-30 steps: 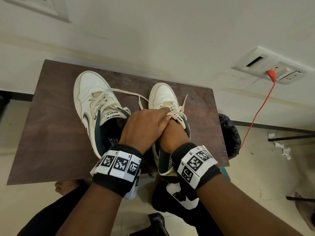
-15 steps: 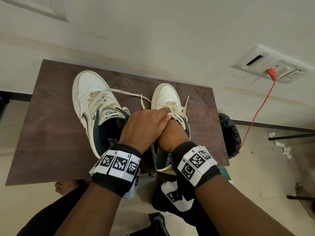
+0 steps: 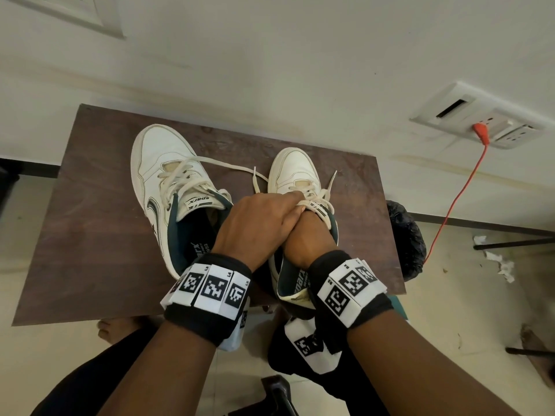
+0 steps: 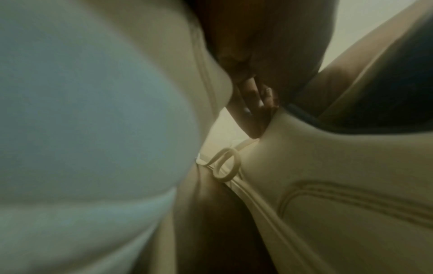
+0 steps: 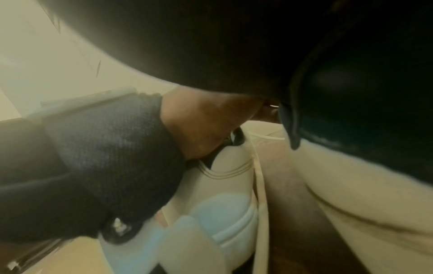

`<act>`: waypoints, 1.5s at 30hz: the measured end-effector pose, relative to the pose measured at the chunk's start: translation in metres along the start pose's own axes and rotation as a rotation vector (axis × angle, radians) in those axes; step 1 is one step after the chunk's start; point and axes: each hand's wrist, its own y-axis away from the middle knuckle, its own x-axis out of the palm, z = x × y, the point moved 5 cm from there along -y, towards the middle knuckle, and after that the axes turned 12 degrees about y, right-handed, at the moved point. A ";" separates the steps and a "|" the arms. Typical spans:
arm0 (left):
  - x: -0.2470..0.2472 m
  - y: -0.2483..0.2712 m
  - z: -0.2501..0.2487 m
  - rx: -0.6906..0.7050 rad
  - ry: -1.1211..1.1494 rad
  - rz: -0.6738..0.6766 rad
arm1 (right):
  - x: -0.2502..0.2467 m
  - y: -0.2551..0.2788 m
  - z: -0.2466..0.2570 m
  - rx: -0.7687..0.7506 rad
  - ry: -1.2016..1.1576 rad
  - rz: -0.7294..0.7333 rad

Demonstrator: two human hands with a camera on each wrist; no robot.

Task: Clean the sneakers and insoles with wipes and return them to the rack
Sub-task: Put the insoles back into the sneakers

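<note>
Two white sneakers with dark teal lining stand on a brown table (image 3: 90, 250), toes toward the wall. The left sneaker (image 3: 168, 187) stands alone with its laces loose. My left hand (image 3: 261, 217) reaches across to the right sneaker (image 3: 292, 172) and holds its tongue. In the left wrist view the fingers (image 4: 251, 118) curl at the upper edge of that sneaker (image 4: 339, 185). My right hand (image 3: 306, 238) is pushed into the sneaker's opening, so its fingers are hidden inside. No wipe or loose insole shows.
A black bag (image 3: 405, 241) sits by the table's right edge. An orange cable (image 3: 450, 211) runs down from a wall socket (image 3: 480, 124). Crumpled white paper (image 3: 495, 259) lies on the floor to the right. A bare foot (image 3: 117, 328) shows under the table's front edge.
Almost nothing differs. Both hands stay at the right sneaker, which has shifted only very slightly.
</note>
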 end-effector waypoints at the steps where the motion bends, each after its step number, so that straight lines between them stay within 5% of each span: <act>1: 0.000 0.000 0.000 0.002 0.004 -0.002 | -0.004 0.004 0.000 -0.002 -0.065 -0.026; 6: 0.000 0.001 -0.001 0.022 0.033 -0.006 | -0.029 0.032 0.003 -0.085 -0.523 -0.079; 9: 0.001 0.001 0.000 0.024 0.063 -0.008 | -0.032 0.037 0.003 -0.110 -0.594 -0.032; 21: -0.002 -0.002 0.006 0.017 0.036 -0.084 | -0.048 0.040 0.007 -0.268 -0.154 0.097; 26: 0.000 -0.002 0.009 0.017 0.017 -0.088 | -0.059 0.064 0.004 -0.243 -0.007 0.034; 31: 0.000 -0.002 0.008 0.040 -0.002 -0.107 | -0.034 0.060 0.007 -0.243 0.050 0.359; 39: -0.002 -0.001 0.006 0.038 0.000 -0.100 | -0.034 0.047 0.009 -0.223 -0.053 0.237; 45: -0.002 0.000 0.004 0.012 -0.006 -0.084 | -0.039 0.035 0.018 -0.228 0.004 0.302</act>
